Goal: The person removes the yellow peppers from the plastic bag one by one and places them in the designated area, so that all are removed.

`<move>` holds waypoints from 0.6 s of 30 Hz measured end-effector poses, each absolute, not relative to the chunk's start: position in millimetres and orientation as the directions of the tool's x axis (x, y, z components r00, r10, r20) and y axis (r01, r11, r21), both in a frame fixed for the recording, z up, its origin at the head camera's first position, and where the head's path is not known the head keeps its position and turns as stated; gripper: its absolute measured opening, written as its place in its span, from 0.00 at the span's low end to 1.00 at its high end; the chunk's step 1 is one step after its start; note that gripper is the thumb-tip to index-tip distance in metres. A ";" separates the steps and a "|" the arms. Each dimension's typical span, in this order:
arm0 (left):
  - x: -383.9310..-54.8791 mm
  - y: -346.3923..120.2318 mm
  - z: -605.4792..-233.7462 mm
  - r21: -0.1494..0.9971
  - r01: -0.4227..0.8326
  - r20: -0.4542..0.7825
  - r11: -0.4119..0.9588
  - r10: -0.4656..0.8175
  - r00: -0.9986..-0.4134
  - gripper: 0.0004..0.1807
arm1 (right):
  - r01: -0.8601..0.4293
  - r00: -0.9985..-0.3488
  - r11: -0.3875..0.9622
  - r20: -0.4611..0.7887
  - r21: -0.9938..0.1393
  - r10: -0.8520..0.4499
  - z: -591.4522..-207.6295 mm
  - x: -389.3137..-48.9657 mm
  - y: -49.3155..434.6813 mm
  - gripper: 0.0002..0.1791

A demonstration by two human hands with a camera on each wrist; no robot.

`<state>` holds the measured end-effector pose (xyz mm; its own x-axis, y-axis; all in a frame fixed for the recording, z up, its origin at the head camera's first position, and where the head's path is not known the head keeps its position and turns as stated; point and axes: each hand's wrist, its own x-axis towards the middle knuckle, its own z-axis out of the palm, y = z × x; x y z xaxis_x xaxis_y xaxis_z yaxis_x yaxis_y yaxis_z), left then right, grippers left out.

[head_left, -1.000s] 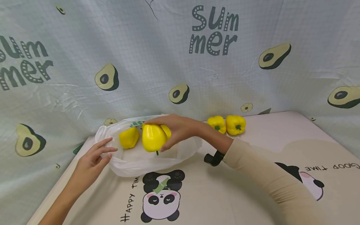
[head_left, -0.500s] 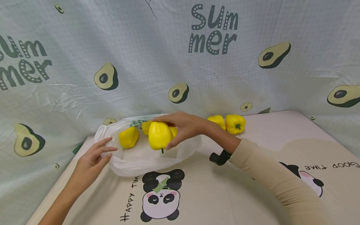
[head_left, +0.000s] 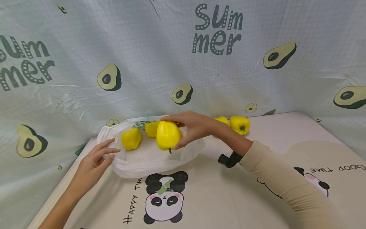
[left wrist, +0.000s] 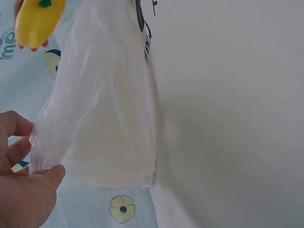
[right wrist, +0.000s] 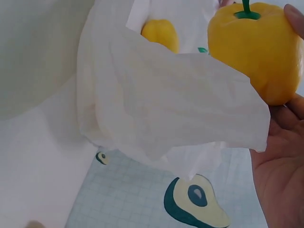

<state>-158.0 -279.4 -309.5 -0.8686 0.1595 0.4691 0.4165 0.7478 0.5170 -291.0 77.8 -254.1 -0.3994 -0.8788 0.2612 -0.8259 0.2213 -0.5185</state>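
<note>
My right hand [head_left: 197, 125] grips a yellow bell pepper [head_left: 168, 136] with a green stem over the mouth of a white plastic bag [head_left: 148, 168]. The stem points down toward me in the head view. Thumb and fingers of my left hand [left wrist: 23, 185] pinch the bag's left edge, as the left wrist view shows. Inside the bag lie a yellow bell pepper [head_left: 131, 139] on the left and another bell pepper [head_left: 151, 129] at the back. The held pepper and my right hand hide part of the bag's inside.
Two more yellow peppers stand right of the bag: one pepper [head_left: 240, 125] in full view, the other pepper [head_left: 221, 120] partly behind my right forearm. A patterned curtain [head_left: 143, 63] hangs behind the table [head_left: 217, 197], whose cover has panda prints.
My right hand has moved a little right and slightly up with the bell pepper, uncovering more of the pepper at the back of the bag. My left hand has stayed in place.
</note>
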 end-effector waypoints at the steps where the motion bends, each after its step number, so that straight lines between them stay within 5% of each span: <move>1: -157.8 -279.1 -309.2 0.517 0.414 0.467 0.749 0.159 -0.870 0.11 | -0.827 -0.402 0.226 0.262 -0.514 -0.877 -253.7 -290.3 79.1 0.52; 18: -157.8 -275.8 -308.9 0.512 0.418 0.471 0.751 0.161 -0.867 0.10 | -0.794 -0.456 0.261 0.254 -0.549 -0.853 -253.7 -281.5 100.0 0.52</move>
<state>-157.8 -275.8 -308.9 -0.8671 0.1612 0.4714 0.4177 0.7509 0.5116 -281.5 100.0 -253.7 -0.4556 -0.8531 0.2542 -0.7943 0.2606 -0.5489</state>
